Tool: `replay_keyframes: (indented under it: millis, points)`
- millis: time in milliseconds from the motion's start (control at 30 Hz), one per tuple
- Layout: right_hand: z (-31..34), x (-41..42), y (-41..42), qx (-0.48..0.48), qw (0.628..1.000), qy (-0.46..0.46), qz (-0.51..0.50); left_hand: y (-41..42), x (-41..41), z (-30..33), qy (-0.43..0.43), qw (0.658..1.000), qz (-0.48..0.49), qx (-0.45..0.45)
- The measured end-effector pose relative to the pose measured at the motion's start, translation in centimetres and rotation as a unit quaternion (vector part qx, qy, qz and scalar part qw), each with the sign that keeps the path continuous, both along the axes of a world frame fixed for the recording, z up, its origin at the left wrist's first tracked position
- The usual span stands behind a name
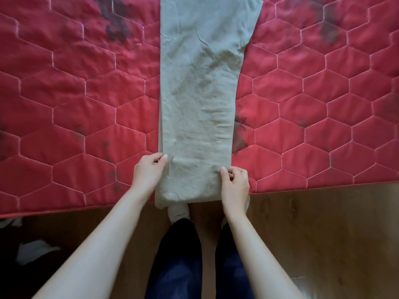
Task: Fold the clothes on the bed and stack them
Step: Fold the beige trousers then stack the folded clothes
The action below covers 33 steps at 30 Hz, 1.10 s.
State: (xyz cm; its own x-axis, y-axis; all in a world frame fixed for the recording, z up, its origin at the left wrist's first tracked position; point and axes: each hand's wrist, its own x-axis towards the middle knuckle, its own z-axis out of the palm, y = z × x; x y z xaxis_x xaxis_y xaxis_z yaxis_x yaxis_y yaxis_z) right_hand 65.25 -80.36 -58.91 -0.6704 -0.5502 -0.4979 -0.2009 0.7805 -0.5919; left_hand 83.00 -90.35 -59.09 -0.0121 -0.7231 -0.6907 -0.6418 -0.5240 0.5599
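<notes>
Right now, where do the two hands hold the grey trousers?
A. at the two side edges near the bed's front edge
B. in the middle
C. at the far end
A: the left hand and right hand pinch the side edges of the grey trousers near the bed's front edge.

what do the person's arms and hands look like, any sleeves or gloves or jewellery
Both arms are bare from the frame edge down to the wrists, with no sleeves in view. The left hand and the right hand wear no gloves, and no rings, watch or bracelets are visible. The fingernails are short and look unpainted.
</notes>
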Motion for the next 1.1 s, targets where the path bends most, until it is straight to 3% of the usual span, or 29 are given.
replay_keyframes:
  millis: [100,267,433,633,767,933,1000,1100]
  points:
    - [0.2,0.0,0.3,-0.062,0.997,0.034,-0.012,-0.3,0.6,-0.3,0.034,0.998,0.021,0.039]
    - [-1.0,-0.9,1.0,0.059,0.995,0.019,-0.072,0.3,0.0,-0.5,-0.020,0.999,0.038,-0.002]
    - [-1.2,-0.6,1.7,-0.003,0.998,0.022,-0.064,1.0,-0.7,-0.1,-0.038,0.995,0.077,-0.047]
    - [0.1,-1.7,1.7,-0.054,0.993,-0.102,-0.035,2.5,-0.7,0.4,-0.024,0.992,0.101,-0.070]
    - [1.0,-2.1,2.3,-0.098,0.995,-0.026,-0.024,3.9,-0.1,0.7,0.006,0.988,0.111,-0.110]
    - [1.2,-2.3,3.7,-0.058,0.998,-0.007,-0.015,5.4,-0.1,0.5,-0.008,0.991,0.123,-0.053]
    - [1.1,-2.5,4.1,-0.030,0.999,-0.016,0.002,5.6,-0.5,0.6,-0.038,0.993,0.105,-0.047]
    - [0.9,-2.7,4.5,0.022,0.999,0.024,0.034,6.2,-1.0,1.3,-0.158,0.983,-0.001,-0.092]
